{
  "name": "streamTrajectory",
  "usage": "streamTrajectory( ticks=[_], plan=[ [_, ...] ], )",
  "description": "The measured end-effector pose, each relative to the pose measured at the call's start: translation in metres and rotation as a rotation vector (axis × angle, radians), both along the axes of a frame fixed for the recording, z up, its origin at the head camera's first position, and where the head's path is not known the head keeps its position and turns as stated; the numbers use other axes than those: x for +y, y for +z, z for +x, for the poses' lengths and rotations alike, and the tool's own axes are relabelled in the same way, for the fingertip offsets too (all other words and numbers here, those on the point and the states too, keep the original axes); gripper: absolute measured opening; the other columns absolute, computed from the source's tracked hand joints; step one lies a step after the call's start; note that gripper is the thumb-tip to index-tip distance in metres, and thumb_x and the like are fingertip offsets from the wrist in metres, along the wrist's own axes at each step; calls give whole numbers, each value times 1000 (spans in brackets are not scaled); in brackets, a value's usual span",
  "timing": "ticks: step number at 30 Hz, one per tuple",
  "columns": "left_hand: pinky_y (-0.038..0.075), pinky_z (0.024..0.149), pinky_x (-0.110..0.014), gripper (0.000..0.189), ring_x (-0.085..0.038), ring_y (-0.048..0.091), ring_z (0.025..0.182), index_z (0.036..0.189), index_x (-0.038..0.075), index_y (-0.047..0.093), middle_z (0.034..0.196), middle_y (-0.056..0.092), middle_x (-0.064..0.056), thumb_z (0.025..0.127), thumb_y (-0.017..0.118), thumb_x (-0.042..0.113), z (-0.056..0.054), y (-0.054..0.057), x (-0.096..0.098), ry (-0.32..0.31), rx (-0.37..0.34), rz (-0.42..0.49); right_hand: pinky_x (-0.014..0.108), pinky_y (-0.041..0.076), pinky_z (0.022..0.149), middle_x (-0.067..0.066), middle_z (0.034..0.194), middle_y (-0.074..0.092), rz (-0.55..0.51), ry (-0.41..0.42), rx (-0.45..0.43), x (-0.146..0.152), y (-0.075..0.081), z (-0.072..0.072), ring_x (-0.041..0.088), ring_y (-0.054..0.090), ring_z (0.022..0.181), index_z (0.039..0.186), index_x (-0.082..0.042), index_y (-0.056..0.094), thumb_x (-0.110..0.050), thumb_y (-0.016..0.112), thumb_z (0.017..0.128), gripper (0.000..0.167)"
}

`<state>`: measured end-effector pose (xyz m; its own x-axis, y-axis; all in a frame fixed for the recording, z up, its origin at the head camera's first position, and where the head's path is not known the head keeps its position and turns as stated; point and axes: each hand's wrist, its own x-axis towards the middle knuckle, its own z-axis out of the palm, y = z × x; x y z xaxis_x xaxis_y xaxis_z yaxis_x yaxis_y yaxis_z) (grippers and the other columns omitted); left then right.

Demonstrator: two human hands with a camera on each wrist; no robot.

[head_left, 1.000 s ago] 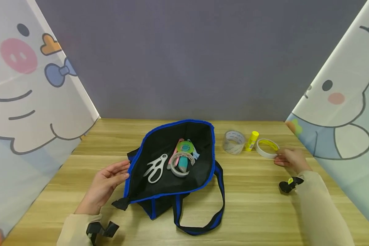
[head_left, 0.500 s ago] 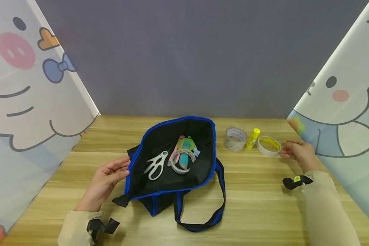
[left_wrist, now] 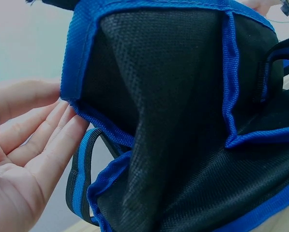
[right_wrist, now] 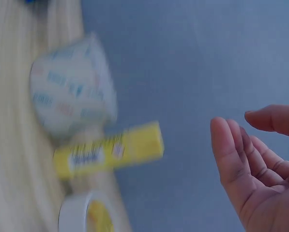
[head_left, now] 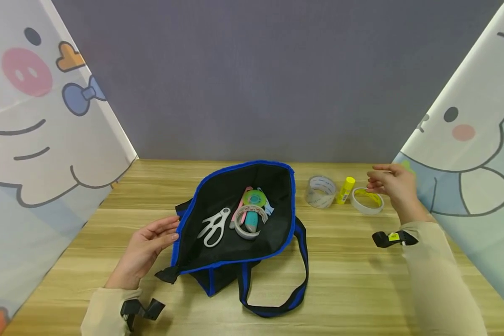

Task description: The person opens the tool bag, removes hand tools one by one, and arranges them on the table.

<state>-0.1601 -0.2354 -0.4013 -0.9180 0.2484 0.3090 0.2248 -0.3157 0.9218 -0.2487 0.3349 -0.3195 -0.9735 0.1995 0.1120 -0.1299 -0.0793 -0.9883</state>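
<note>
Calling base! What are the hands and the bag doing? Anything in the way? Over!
Left hand touching bag, grip unclear. Right hand empty, hovering near white tape ring outside bag. Bag wide open, scissors inside; nothing seen blocking it.

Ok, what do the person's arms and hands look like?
The left hand and right hand are both ungloved. The long left sleeve and right sleeve are plain cream. At the wrists sit a small black left mount and right mount; a yellow patch shows only on the right one.
</note>
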Motion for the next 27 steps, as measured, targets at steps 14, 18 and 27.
streamTrajectory(
  ticks=[14, 18, 27],
  plan=[
    [55, 88, -23, 44, -10, 66, 104, 124, 8, 69, 114, 71, 0, 93, 52, -19, -1, 0, 0, -4, 20, -12, 32, 61, 61, 2, 75, 68, 199, 186, 52, -101, 18, -23, 14, 66, 60, 114, 4, 58, 0, 62, 95, 20],
    [55, 88, -23, 47, -10, 67, 104, 124, 10, 70, 114, 71, 0, 93, 52, -20, -2, -2, 0, -19, 16, 2, 36, 62, 64, 4, 77, 68, 208, 240, 67, -134, 17, -30, 15, 66, 61, 121, 10, 56, 1, 61, 95, 27],
    [55, 87, -23, 45, -10, 66, 103, 124, 8, 70, 114, 71, 1, 93, 52, -20, 1, -2, -1, -11, 8, -12, 41, 62, 68, 7, 83, 69, 160, 411, 42, -192, 10, -37, 18, 66, 63, 122, 14, 55, 3, 62, 94, 31]
  ],
)
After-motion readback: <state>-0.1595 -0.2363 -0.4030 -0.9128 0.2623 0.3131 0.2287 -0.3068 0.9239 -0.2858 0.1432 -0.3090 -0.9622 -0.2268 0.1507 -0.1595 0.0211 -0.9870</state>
